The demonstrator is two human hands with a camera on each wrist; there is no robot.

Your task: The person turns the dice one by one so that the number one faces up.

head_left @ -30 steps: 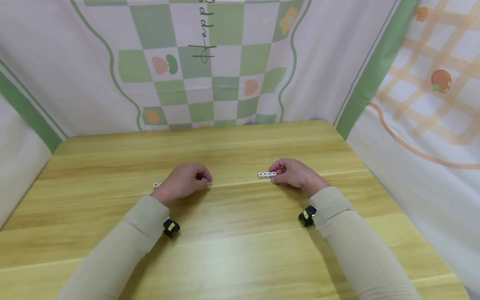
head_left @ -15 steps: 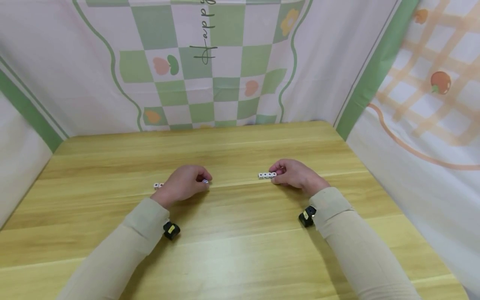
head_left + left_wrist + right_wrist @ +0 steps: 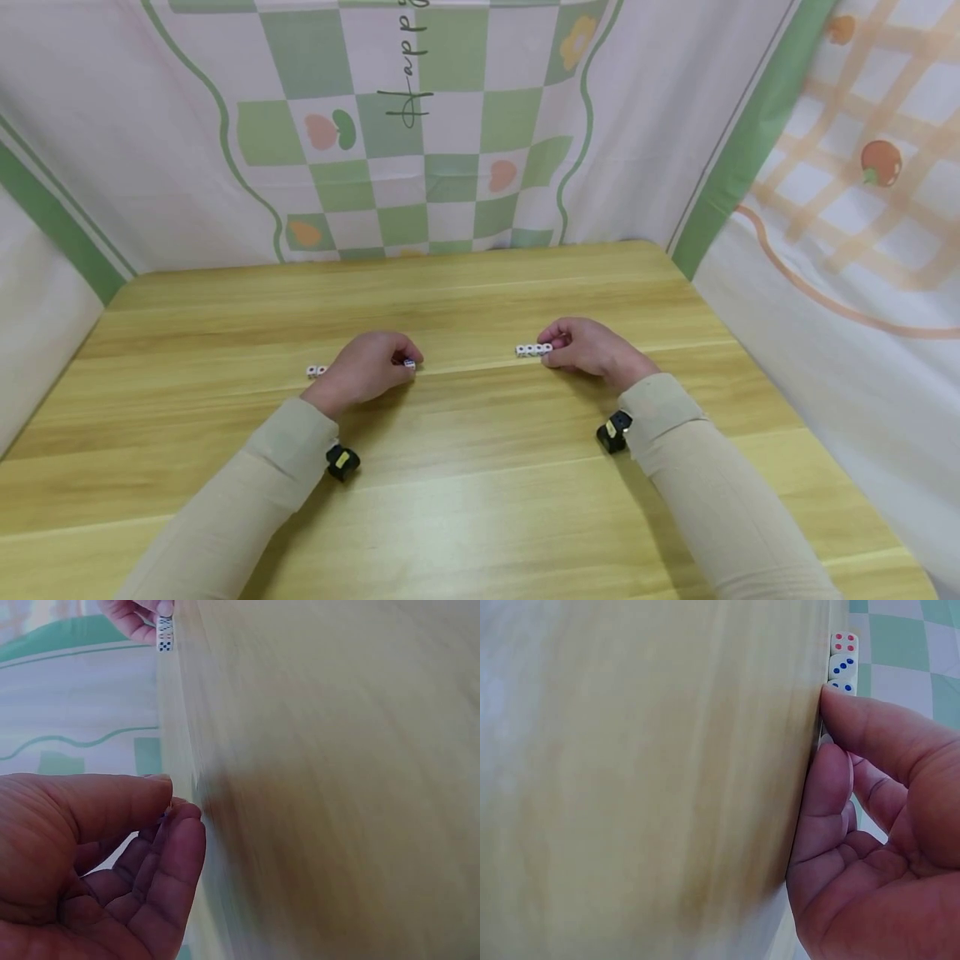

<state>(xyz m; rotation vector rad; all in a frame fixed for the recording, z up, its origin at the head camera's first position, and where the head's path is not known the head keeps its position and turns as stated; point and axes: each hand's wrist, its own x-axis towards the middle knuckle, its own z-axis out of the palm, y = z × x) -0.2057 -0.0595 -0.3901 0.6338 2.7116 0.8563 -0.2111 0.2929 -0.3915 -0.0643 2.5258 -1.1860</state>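
My left hand (image 3: 369, 367) pinches a single small white die (image 3: 409, 364) between thumb and fingertips. In the left wrist view that left hand (image 3: 112, 862) nearly hides the die. Behind the left wrist, two white dice (image 3: 317, 371) show on the table; the hand may cover more. Farther right, my right hand (image 3: 592, 350) holds the right end of a straight row of dice (image 3: 533, 350) between thumb and fingers. The right wrist view shows a die with red dots (image 3: 844, 643) and one with blue dots (image 3: 843, 667) beyond the thumb.
A wood-grain table (image 3: 465, 467) lies under both hands. A patterned curtain (image 3: 450, 125) hangs behind its far edge, and another patterned cloth (image 3: 855, 208) hangs along the right side. A small black device (image 3: 342, 461) sits at the left wrist.
The die between my left fingers has turned, and more of it shows now. My left hand has barely shifted. The right hand and its row of dice stay in place.
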